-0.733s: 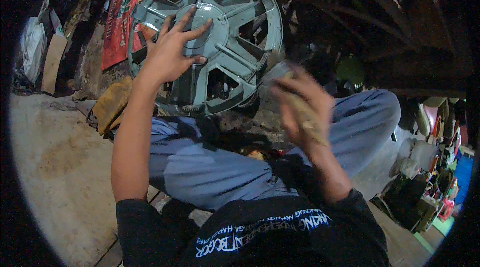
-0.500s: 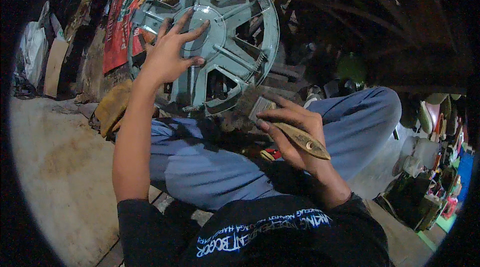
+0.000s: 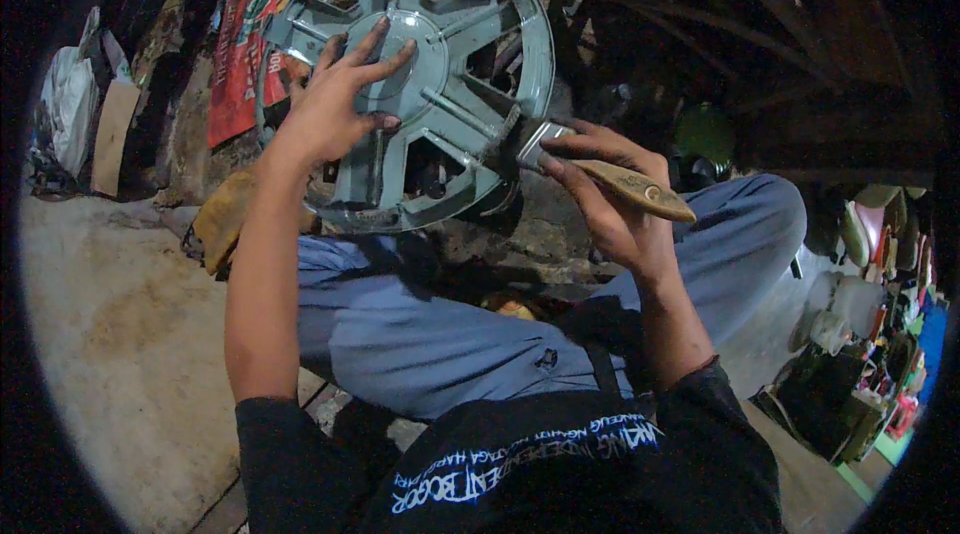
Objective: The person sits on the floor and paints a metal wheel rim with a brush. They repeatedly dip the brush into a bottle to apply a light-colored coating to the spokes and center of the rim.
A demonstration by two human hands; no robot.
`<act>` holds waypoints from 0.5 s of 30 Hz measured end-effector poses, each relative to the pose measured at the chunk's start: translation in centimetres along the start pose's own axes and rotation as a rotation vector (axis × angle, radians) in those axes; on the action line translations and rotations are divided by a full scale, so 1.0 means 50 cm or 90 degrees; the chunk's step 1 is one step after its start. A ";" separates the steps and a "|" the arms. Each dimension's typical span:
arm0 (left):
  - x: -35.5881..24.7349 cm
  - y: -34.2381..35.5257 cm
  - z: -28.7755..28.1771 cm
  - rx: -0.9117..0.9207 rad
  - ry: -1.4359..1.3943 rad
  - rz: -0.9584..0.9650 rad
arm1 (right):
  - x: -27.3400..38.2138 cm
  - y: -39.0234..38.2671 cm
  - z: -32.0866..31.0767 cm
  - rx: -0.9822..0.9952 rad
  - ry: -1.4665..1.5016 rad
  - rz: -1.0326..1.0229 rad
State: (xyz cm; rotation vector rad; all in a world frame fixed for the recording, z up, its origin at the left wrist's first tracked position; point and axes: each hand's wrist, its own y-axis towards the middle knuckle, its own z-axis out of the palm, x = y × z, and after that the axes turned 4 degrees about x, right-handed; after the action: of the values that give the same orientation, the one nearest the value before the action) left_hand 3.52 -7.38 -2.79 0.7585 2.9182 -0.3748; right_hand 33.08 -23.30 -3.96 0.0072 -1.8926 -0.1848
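A large grey-green spoked wheel cover stands tilted in front of my crossed legs. My left hand rests on its hub with fingers spread, the dark-stained fingertips touching the surface. In my right hand is a paintbrush with a wooden handle and a metal ferrule, gripped between thumb and fingers. The dark bristles reach the lower right of the wheel cover, at the end of a spoke near the rim. Whether they press on it I cannot tell.
My bent legs in blue trousers lie below the wheel cover. A yellow-brown cloth or bag sits left of it, near a red printed sheet. Cluttered goods fill the far right. Dark wooden beams stand upper right.
My right hand has moved up and to the right with the paintbrush, whose bristles now meet the wheel cover's rim area. The left hand and the wheel cover have barely shifted.
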 end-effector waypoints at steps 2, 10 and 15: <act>0.001 -0.003 0.000 0.005 -0.006 -0.013 | 0.023 0.000 -0.006 0.012 -0.039 -0.004; 0.006 -0.006 0.009 -0.017 -0.035 -0.003 | 0.040 -0.017 -0.034 -0.272 -0.013 -0.062; -0.016 -0.016 -0.010 0.009 -0.051 -0.032 | 0.012 -0.037 -0.008 -0.251 -0.141 -0.088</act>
State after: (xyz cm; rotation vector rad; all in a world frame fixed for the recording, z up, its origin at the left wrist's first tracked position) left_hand 3.80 -8.31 -2.03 0.6568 2.8678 -0.4217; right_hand 33.08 -25.24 -3.51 -0.1563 -2.0466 -0.6745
